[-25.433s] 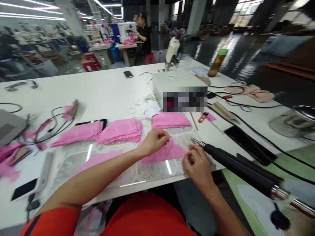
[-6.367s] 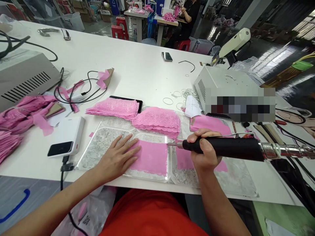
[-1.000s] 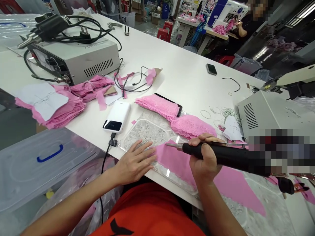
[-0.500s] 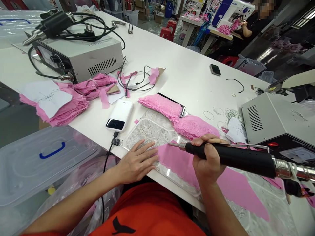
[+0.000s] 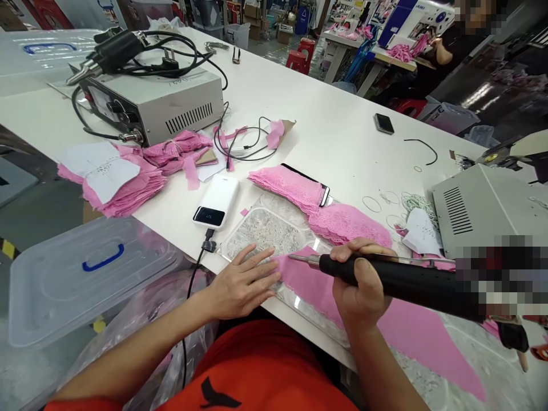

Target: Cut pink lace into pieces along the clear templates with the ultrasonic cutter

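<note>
My left hand (image 5: 243, 279) lies flat with fingers spread, pressing the left edge of a pink fabric piece (image 5: 306, 279) on a clear plate (image 5: 261, 231) at the table's near edge. My right hand (image 5: 358, 285) is wrapped round the black handle of a heated cutting tool (image 5: 398, 278). Its metal tip (image 5: 302, 258) points left and sits over the fabric, just right of my left fingertips. A second pink piece (image 5: 422, 337) lies to the right under my forearm.
Two stacks of pink lace (image 5: 291, 185) (image 5: 349, 224) lie behind the plate. A white power bank (image 5: 216, 201), a grey control box (image 5: 156, 103), more pink pieces (image 5: 113, 182), another box (image 5: 483, 208) and a phone (image 5: 384, 123) share the table. A clear bin (image 5: 81, 274) stands lower left.
The view has shifted slightly. My left hand stays flat on the fabric, and the tool tip has kept close to the fabric's left edge.
</note>
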The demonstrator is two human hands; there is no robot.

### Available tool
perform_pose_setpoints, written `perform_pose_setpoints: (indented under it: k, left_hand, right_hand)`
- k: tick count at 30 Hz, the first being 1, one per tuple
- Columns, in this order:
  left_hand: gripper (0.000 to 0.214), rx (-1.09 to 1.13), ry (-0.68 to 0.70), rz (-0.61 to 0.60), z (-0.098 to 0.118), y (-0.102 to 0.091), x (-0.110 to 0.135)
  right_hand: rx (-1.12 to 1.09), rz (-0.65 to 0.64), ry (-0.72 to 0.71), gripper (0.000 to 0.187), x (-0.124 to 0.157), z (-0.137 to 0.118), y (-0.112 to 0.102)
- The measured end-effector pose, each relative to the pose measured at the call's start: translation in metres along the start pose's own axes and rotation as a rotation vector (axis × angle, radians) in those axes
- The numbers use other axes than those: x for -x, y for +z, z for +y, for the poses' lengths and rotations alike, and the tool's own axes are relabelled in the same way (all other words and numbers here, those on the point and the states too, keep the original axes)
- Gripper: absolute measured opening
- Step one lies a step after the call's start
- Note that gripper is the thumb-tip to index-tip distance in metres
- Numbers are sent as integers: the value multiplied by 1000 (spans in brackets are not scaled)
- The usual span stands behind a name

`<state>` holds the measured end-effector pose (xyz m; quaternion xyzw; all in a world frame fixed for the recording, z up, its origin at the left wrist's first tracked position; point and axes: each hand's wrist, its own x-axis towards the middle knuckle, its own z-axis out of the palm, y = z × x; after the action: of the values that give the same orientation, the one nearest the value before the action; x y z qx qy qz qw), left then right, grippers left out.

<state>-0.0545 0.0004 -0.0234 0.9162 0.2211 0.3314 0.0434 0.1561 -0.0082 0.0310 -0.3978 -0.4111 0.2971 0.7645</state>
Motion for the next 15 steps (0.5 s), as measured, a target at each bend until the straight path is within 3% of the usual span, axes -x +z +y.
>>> perform_pose_setpoints:
  k: [10, 15]
  left_hand:
    - [34, 1, 30, 21, -2, 2, 0]
    - [32, -22, 40, 46, -2, 1, 1]
  right_hand:
    - [32, -26, -24, 10, 0, 3, 2]
    - [-31, 53, 25, 12, -4, -6, -2]
